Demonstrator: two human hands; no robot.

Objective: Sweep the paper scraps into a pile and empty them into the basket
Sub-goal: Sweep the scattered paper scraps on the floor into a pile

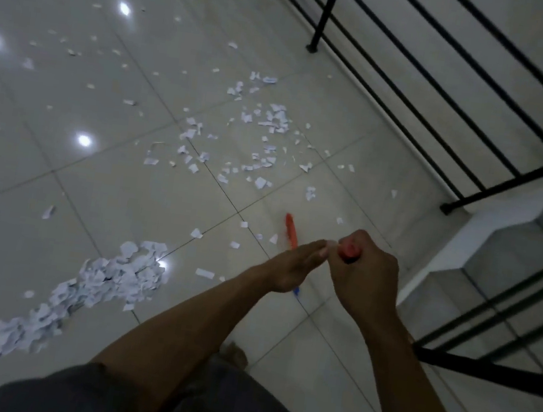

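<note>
Glossy pale tiled floor point(99, 190), thin dark grout lines, bright round light reflections point(84, 140) scattered at left. Black metal railing point(327, 9) with slanted bars along right edge. White ledge point(503, 215) beneath; tiled stair steps point(513, 272) descending beyond. Dim overall.

Right hand point(362, 276) grips orange handle point(289, 230); left hand point(289, 267) alongside, grip unclear. Paper scraps point(264, 142) ahead; pile point(122, 276) left.
</note>
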